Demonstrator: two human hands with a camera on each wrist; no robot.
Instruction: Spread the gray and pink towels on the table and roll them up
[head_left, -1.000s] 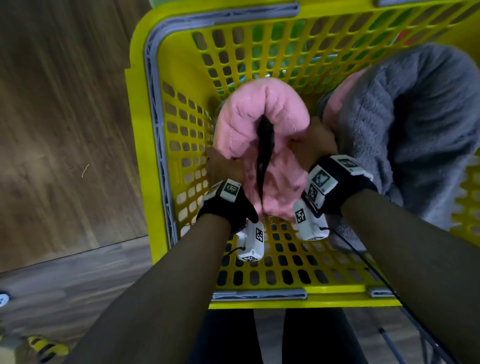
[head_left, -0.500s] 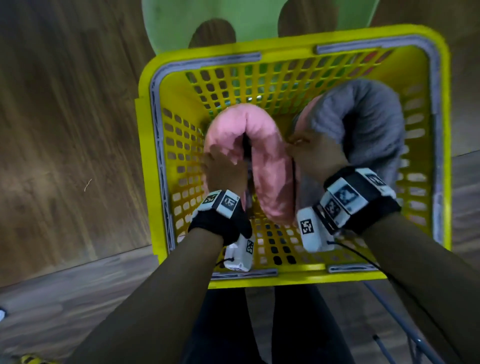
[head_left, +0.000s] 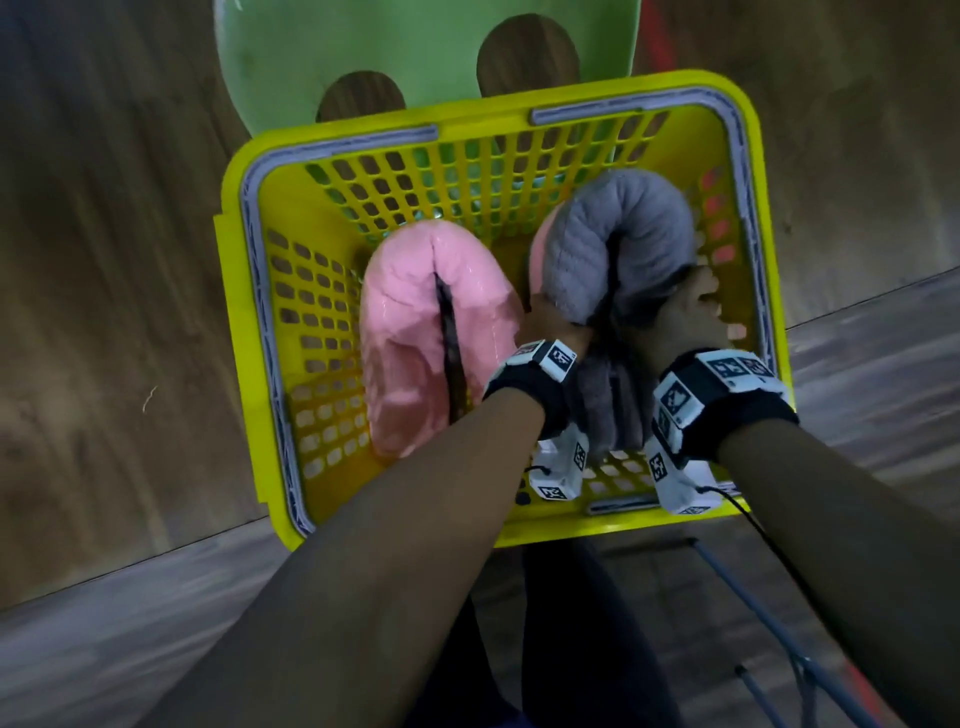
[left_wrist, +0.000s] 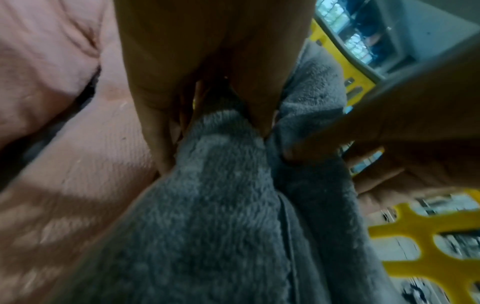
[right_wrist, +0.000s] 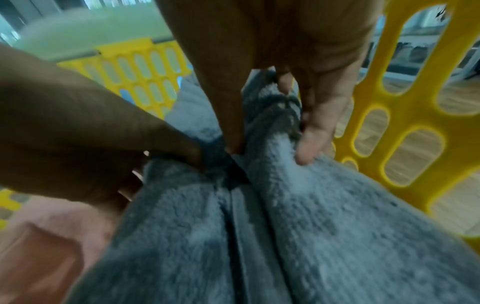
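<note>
Gripping the gray towel (head_left: 618, 244) on both sides, the left hand (head_left: 553, 325) and right hand (head_left: 685, 317) have fingers clamped on it inside the yellow basket (head_left: 249, 332) — beside the pink towel (head_left: 415, 322); it is best lifted straight up — evenly.

The yellow basket (head_left: 260, 332) carries both folded towels — pink towel (head_left: 415, 332) left, gray towel (head_left: 613, 244) right.
</note>
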